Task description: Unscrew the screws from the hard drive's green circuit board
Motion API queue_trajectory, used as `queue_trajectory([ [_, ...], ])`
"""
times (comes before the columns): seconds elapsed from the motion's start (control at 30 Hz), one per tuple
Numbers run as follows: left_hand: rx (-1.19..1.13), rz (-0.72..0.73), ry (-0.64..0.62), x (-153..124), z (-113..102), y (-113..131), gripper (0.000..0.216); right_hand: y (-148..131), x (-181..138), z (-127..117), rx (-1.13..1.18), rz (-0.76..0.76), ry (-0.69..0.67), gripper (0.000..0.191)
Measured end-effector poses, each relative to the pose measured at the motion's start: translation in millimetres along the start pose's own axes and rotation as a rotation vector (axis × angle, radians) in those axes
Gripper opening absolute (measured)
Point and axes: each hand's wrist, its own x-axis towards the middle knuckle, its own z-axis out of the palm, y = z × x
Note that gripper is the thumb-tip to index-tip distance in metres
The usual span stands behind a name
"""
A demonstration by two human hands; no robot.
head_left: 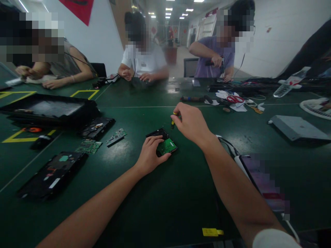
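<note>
Left hand [151, 155] steadying a hard drive [167, 146], right hand [192, 124] gripping a screwdriver [172, 124]

Seen from the worker's own viewpoint, two bare forearms reach over a dark green desk [160, 203]. The hands are apart from each other. Near the middle of the desk lies the small hard drive, green circuit board facing up; the left hand is clamped over it, fingers across the top and thumb at the near edge. The right hand, just above and to the right, pinches the yellow-and-black screwdriver, pointing down; whether its tip touches the drive cannot be told.

To the left lie a narrow circuit board [116, 137], a wider green board [89, 146], a long black casing [53, 177] and a stack of black trays [51, 108]. To the right, a phone [261, 179] lies beside the right forearm, with a grey box [301, 127] and a tilted clear plastic bottle [291, 82] farther off. A yellow tag [210, 232] lies near the closest edge. Across the desk sit three people: one in grey [68, 65], one in white [143, 63], one in purple [207, 58].
</note>
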Motion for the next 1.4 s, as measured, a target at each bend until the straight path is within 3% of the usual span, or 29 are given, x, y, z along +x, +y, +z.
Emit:
queue_trajectory([
  [1.4, 0.004, 0.016, 0.002, -0.4, 2.6, -2.7, 0.050, 1.0, -1.0, -3.3, 0.005, -0.025, 0.017, 0.009],
])
